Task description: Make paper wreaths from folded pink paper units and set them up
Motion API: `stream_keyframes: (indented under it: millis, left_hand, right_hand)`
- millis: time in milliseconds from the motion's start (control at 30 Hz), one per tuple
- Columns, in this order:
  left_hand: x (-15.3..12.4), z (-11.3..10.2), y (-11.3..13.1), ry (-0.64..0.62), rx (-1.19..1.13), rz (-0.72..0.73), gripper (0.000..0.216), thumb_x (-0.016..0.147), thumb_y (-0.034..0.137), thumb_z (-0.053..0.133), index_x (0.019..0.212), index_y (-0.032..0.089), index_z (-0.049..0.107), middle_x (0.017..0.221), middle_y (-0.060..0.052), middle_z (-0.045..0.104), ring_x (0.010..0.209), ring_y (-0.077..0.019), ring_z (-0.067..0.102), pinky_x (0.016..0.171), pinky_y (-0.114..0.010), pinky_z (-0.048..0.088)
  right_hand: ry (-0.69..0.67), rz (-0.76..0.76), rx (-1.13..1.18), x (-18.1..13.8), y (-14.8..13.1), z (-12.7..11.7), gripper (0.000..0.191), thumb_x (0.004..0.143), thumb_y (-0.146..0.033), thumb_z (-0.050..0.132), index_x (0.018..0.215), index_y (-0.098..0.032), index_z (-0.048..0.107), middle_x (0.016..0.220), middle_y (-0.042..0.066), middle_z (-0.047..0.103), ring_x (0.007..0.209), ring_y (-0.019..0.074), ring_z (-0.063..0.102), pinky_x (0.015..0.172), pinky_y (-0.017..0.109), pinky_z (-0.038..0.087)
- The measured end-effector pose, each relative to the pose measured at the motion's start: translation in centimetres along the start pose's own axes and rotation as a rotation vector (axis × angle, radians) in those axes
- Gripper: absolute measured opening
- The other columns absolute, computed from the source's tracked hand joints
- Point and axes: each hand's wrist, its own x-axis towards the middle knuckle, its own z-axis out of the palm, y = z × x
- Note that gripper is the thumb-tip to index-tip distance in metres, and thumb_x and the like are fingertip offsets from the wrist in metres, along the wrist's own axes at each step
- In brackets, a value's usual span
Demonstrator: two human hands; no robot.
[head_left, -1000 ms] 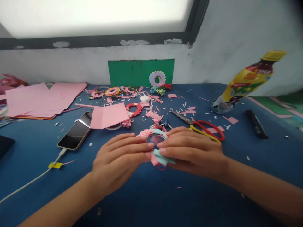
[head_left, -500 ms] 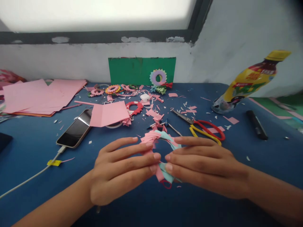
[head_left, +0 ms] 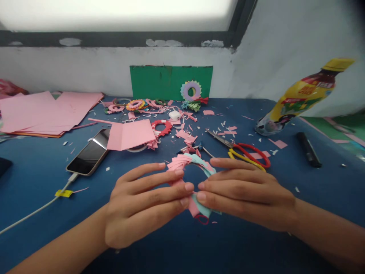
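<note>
A ring of folded paper (head_left: 181,161), pink on its left and pale blue on its right, is held between my two hands above the blue table. My left hand (head_left: 145,194) grips the pink side, fingers laid over it and thumb out of sight. On the pale blue side, my right hand (head_left: 245,190) has hold in the same way. The fingertips of both hands nearly meet over the lower part of the ring. A small dark red loop (head_left: 202,219) sticks out at its bottom edge.
Scissors (head_left: 242,150) lie beyond my right hand, with paper scraps around. A phone (head_left: 89,152) on a cable and a folded pink sheet (head_left: 131,135) lie left. Pink paper (head_left: 51,112), finished rings (head_left: 135,105), a bottle (head_left: 302,97) and a black marker (head_left: 308,149) are farther out.
Both hands keep their hold on the paper ring and have barely shifted. The whole view has tilted slightly, so the background sits a little higher.
</note>
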Motion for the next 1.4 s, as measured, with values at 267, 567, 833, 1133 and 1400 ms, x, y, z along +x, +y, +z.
stream_keyframes:
  millis: [267,567,833,1133,1400]
  left_hand:
    - [-0.1,0.6,1.5,0.103,-0.073,-0.18,0.015,0.087,0.022,0.049,0.09,0.03,0.062,0.086,0.005,0.073,0.092,-0.0134,0.065,0.093,-0.03,0.048]
    - [0.2,-0.3,0.7,0.048,-0.071,-0.103,0.014,0.083,0.018,0.054,0.091,0.026,0.062,0.096,0.003,0.07,0.097,-0.0158,0.063,0.091,-0.03,0.05]
    - [0.0,-0.1,0.9,0.048,-0.041,-0.116,0.016,0.086,0.018,0.05,0.094,0.027,0.061,0.095,0.003,0.071,0.098,-0.0149,0.063,0.092,-0.029,0.049]
    - [0.2,0.4,0.5,0.172,-0.161,-0.342,0.025,0.079,0.008,0.056,0.095,0.026,0.063,0.103,0.003,0.069,0.096,-0.014,0.064,0.084,-0.024,0.052]
    - [0.3,2.1,0.6,0.325,-0.287,-0.577,0.042,0.074,0.01,0.065,0.105,0.038,0.062,0.092,0.011,0.071,0.077,-0.0113,0.068,0.072,-0.021,0.056]
  right_hand:
    - [-0.011,0.001,-0.09,0.5,-0.2,-0.8,0.017,0.087,-0.021,0.051,0.086,-0.033,0.063,0.078,-0.008,0.071,0.078,0.009,0.065,0.099,0.029,0.043]
    - [0.028,-0.239,-0.17,2.1,0.9,-1.1,0.015,0.078,-0.018,0.063,0.072,-0.032,0.063,0.069,-0.011,0.071,0.062,0.0051,0.065,0.093,0.016,0.044]
    - [0.02,-0.222,-0.205,1.7,0.9,0.0,0.013,0.077,-0.02,0.064,0.084,-0.031,0.063,0.082,-0.009,0.072,0.087,0.0089,0.064,0.093,0.024,0.045]
    - [0.035,-0.082,-0.059,2.0,1.6,0.5,0.023,0.078,-0.033,0.062,0.098,-0.022,0.062,0.099,0.005,0.069,0.091,0.0164,0.064,0.092,0.034,0.044]
    - [0.022,0.289,0.185,2.2,1.7,0.9,0.012,0.081,-0.017,0.057,0.083,-0.024,0.066,0.076,-0.003,0.071,0.068,0.0127,0.065,0.086,0.031,0.047]
